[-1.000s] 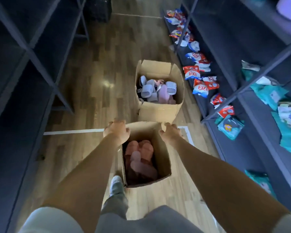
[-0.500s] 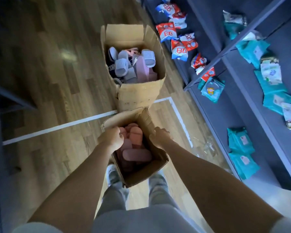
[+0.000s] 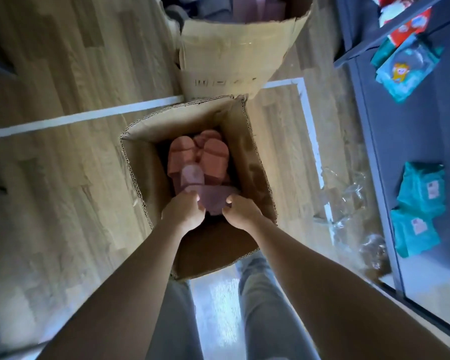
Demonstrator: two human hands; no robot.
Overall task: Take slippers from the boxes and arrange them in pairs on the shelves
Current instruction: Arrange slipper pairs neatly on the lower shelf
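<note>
Down inside the near box [image 3: 140, 175], my left hand [image 3: 182, 214] and right hand [image 3: 242, 211] pinch 1 mauve slipper [image 3: 213, 200]; lying against pink slippers [image 3: 182, 154], it could snag and slip.

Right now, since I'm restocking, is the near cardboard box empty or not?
Not empty: pink slippers lie inside the brown cardboard box.

Looked like a shop stockroom: dark shelves [image 3: 400, 131] of sealed packets [image 3: 421, 188], cardboard boxes [image 3: 140, 167] of slippers [image 3: 215, 152] on the floor [image 3: 63, 74].
</note>
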